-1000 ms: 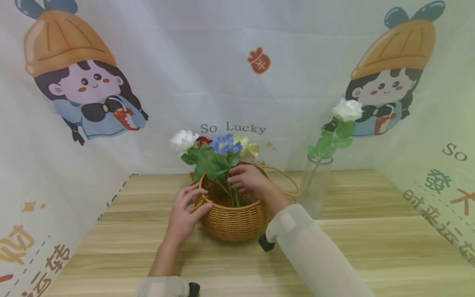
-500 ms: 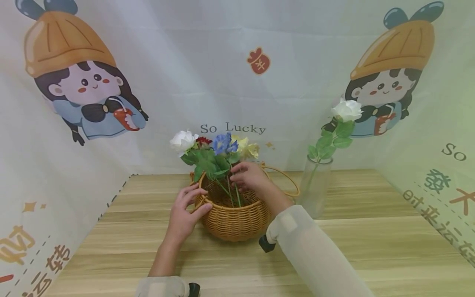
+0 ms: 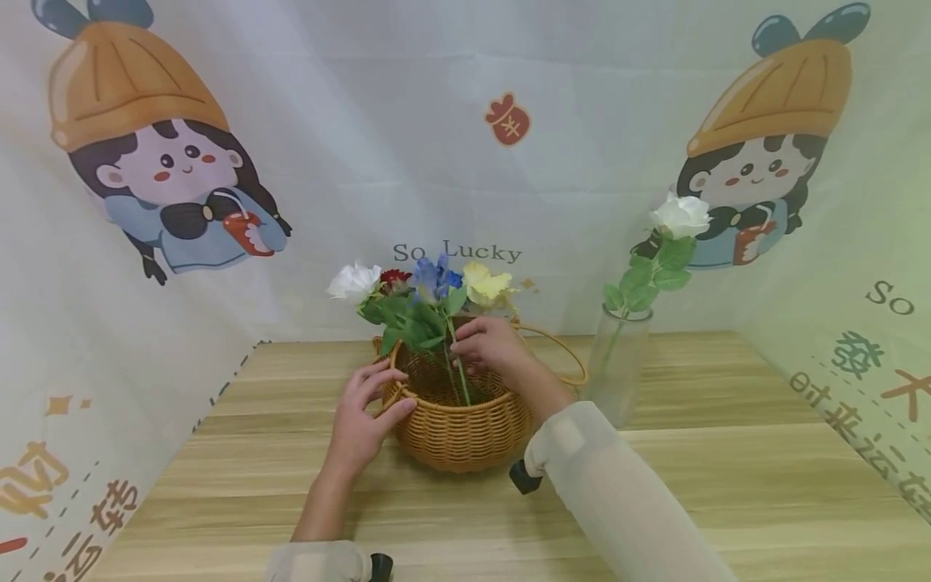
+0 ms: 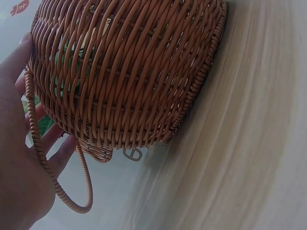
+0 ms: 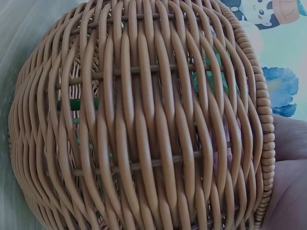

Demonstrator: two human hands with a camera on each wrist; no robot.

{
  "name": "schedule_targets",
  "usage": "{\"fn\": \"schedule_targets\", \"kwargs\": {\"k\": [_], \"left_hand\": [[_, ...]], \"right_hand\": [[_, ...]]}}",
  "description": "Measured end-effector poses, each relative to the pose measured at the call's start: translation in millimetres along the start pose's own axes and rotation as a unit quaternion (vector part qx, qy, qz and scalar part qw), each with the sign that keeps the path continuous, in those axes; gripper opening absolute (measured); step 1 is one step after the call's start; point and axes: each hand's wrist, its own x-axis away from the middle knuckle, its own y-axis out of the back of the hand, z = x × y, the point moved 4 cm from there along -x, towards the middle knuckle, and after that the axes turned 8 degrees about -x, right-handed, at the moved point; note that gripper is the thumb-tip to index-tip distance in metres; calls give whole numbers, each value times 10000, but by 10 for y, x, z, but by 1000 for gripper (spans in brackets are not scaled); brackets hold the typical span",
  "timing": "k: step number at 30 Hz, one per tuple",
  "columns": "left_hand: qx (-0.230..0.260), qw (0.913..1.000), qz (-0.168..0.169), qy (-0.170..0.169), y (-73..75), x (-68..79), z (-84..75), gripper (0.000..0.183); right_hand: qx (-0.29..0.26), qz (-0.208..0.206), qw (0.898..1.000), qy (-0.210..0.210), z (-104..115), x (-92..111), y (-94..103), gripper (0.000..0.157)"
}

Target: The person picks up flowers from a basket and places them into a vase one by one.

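A woven wicker basket [image 3: 464, 436] stands on the table, holding artificial flowers. A white rose [image 3: 355, 283], a red flower [image 3: 395, 280], a blue flower [image 3: 432, 279] and a yellow flower [image 3: 486, 284] rise above its rim. My left hand [image 3: 362, 416] grips the basket's left rim, thumb at the front. In the left wrist view its fingers [image 4: 63, 155] lie along the basket's side, by a looped handle [image 4: 80, 208]. Over the opening, my right hand [image 3: 490, 352] pinches the blue flower's green stem [image 3: 460, 368]. Weave fills most of the right wrist view, hiding those fingertips.
Right of the basket stands a clear glass vase [image 3: 618, 376] with another white rose [image 3: 680, 217] in it. A basket handle [image 3: 567, 347] sticks out toward the vase. Printed white cloth [image 3: 364, 145] encloses the wooden table [image 3: 727, 453] at the back and sides.
The blue flower has turned and shifted slightly left in the right hand. The white rose and red flower have moved a little left; the yellow flower shows more fully. The left hand stays put.
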Motion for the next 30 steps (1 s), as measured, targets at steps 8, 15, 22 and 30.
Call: {"fn": "schedule_targets", "kwargs": {"k": [8, 15, 22, 30], "left_hand": [[34, 10000, 56, 68, -20, 15, 30, 30], [80, 9999, 22, 108, -7, 7, 37, 32], [111, 9999, 25, 110, -5, 9, 29, 32], [123, 9999, 12, 113, 16, 13, 39, 32]], "right_hand": [[-53, 151, 9999, 43, 26, 41, 4, 25], [-261, 39, 9981, 561, 79, 32, -5, 21], [-385, -231, 9937, 1023, 132, 77, 17, 18], [13, -613, 9880, 1418, 175, 160, 86, 17]]}}
